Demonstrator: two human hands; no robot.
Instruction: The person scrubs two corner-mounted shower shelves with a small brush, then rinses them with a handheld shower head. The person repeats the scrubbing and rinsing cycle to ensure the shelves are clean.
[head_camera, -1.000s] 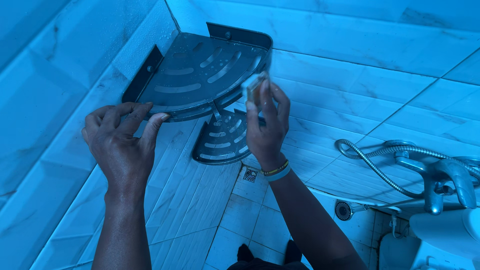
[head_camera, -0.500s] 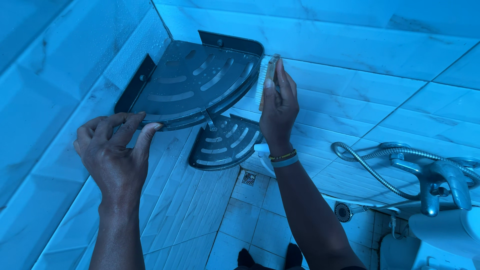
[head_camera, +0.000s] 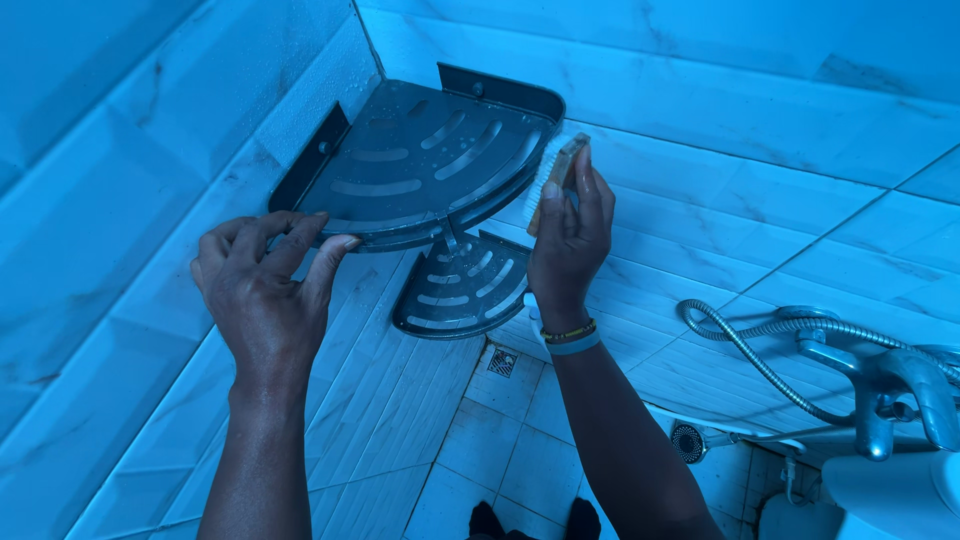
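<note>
A dark metal corner shelf with slotted holes is fixed where two tiled walls meet. My left hand grips its front left rim with thumb and fingers. My right hand holds a small scrub brush upright, its white bristles pressed against the shelf's right front edge. A smaller lower shelf of the same kind hangs beneath, between my two hands. A bracelet and a band sit on my right wrist.
White marbled wall tiles surround the shelves. At the right are a metal tap and a coiled shower hose with its head hanging low. A floor drain lies below, and my feet show at the bottom edge.
My right hand has turned the brush from above the shelf's front rim to its right edge, bristles against the metal. The view shifted slightly. My left hand stays on the rim.
</note>
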